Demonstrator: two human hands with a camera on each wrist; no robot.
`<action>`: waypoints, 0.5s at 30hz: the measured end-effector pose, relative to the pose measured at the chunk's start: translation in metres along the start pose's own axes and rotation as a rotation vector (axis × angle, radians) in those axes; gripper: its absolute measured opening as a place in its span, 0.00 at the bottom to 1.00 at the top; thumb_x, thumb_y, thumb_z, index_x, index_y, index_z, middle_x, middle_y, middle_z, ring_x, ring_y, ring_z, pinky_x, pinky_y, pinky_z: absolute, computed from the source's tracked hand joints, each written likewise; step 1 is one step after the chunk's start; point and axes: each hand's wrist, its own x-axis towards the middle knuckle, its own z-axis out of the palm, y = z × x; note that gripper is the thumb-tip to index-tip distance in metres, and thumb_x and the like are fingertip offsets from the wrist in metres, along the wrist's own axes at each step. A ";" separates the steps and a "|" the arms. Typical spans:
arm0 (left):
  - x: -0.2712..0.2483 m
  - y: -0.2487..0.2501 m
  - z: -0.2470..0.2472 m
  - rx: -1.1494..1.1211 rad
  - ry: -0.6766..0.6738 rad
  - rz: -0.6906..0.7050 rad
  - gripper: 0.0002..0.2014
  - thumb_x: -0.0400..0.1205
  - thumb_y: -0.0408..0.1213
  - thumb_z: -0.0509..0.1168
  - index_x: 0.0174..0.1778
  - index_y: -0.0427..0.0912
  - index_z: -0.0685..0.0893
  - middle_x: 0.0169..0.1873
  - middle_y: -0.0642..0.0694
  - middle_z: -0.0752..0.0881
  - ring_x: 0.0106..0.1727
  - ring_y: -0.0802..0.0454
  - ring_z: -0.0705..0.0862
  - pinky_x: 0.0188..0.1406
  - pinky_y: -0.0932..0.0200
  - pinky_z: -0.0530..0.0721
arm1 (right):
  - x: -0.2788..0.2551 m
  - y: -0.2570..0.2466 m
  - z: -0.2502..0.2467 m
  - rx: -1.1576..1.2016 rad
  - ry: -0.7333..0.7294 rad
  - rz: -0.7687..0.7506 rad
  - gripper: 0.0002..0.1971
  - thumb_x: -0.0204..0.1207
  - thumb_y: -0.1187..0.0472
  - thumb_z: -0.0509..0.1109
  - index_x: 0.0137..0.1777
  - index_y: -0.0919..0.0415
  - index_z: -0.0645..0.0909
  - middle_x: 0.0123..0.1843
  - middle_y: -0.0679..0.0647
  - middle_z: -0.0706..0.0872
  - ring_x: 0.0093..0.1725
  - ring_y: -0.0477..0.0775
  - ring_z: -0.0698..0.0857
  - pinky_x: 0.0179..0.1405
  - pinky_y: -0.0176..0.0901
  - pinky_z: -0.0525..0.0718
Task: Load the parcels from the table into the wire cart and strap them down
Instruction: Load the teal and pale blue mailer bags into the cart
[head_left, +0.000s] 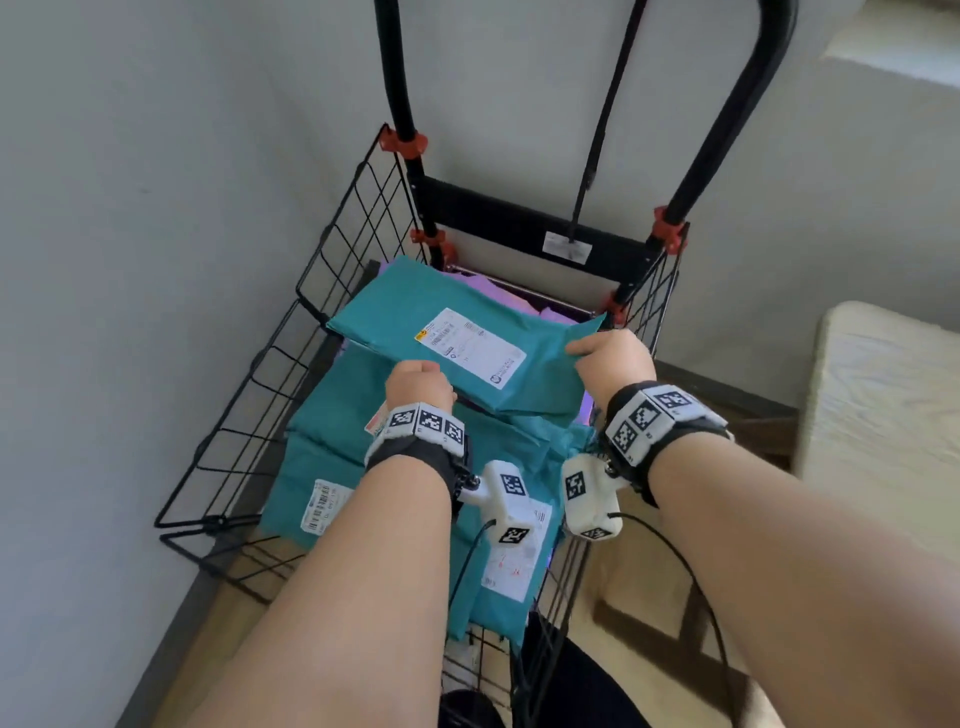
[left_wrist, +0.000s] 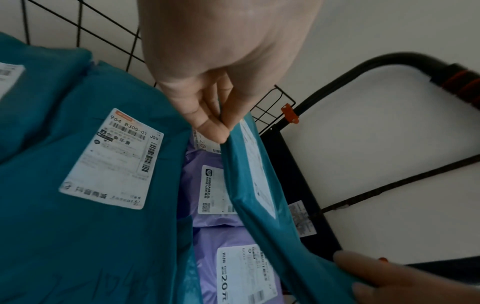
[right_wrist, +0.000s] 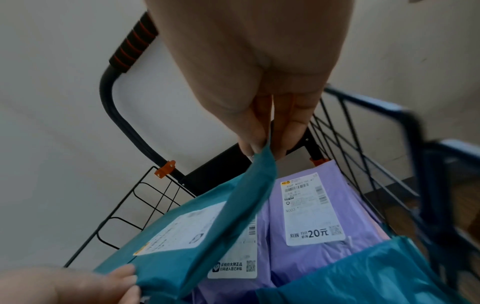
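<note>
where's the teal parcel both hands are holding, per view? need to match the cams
Head: teal plastic mailer parcel with a white label, centre of frame, held above the wire cart, left hand and right hand on its near corners.
Left wrist: seen edge-on, a diagonal band right of centre.
Right wrist: lower centre-left, label facing up.
Shared landmark: the orange clip on the black cart frame.

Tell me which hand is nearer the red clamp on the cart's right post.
Right. The right hand pinches the teal plastic mailer's far corner just below that red clamp; the left hand grips the mailer's near edge, across the wire cart.
</note>
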 end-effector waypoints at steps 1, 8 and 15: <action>0.003 0.001 0.005 0.001 -0.004 -0.005 0.10 0.81 0.24 0.58 0.46 0.40 0.82 0.28 0.43 0.82 0.25 0.50 0.80 0.38 0.55 0.84 | 0.009 -0.002 0.002 -0.030 -0.010 -0.023 0.21 0.77 0.73 0.59 0.59 0.57 0.88 0.62 0.57 0.87 0.61 0.62 0.85 0.62 0.45 0.82; 0.046 -0.015 0.019 0.049 -0.040 -0.025 0.12 0.78 0.25 0.63 0.47 0.45 0.87 0.45 0.36 0.90 0.36 0.44 0.83 0.53 0.48 0.88 | 0.048 0.005 0.033 -0.084 -0.122 0.002 0.25 0.77 0.72 0.60 0.70 0.53 0.81 0.70 0.53 0.82 0.67 0.58 0.82 0.67 0.43 0.79; 0.036 -0.013 0.003 0.351 -0.201 0.004 0.26 0.82 0.30 0.61 0.78 0.43 0.72 0.75 0.46 0.75 0.53 0.47 0.84 0.41 0.61 0.82 | 0.041 0.004 0.040 -0.146 -0.226 0.109 0.27 0.78 0.71 0.61 0.77 0.55 0.73 0.75 0.55 0.77 0.69 0.60 0.80 0.65 0.45 0.79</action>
